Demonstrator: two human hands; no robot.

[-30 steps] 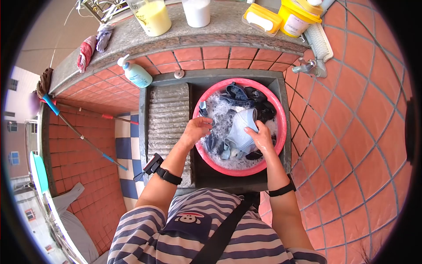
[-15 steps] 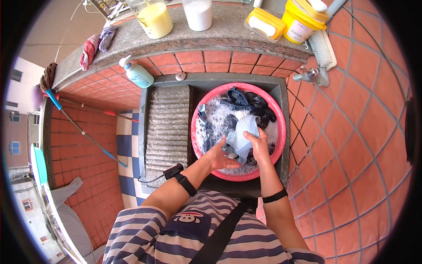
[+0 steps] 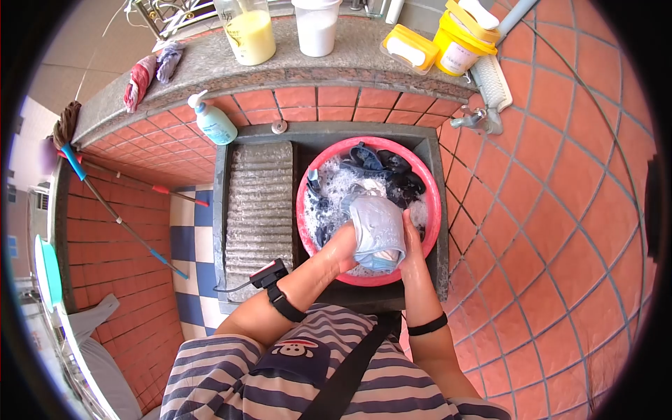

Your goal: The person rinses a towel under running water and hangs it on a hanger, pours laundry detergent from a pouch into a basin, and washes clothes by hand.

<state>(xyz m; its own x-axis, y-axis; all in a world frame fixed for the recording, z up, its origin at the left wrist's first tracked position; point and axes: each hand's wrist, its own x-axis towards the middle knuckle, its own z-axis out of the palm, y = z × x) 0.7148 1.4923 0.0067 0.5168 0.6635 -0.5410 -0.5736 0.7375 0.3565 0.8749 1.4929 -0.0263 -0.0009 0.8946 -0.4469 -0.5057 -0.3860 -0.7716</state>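
A pink round basin (image 3: pixel 435 210) holds foamy water and soaking dark clothes (image 3: pixel 400 171). Over its near part, a wet light-blue cloth (image 3: pixel 378 227) is spread between my two hands. My left hand (image 3: pixel 343 246) is at the cloth's left edge, its fingers mostly hidden behind the fabric. On the right side, my right hand (image 3: pixel 411 241) holds the cloth's edge, its fingers partly behind it. Small bubbles cling to the cloth's surface.
The basin sits in a stone sink (image 3: pixel 437 280) beside a ribbed washboard (image 3: pixel 260 210). A pump bottle (image 3: pixel 215 124) stands at the back left, a tap (image 3: pixel 476 120) at the right. Jars, a yellow bucket (image 3: pixel 458 45) and a soap box (image 3: pixel 409 49) line the ledge.
My left hand has moved from beside the cloth onto its left edge. The cloth, bunched before in my right hand, is now opened out and nearer to me. The view has shifted slightly.
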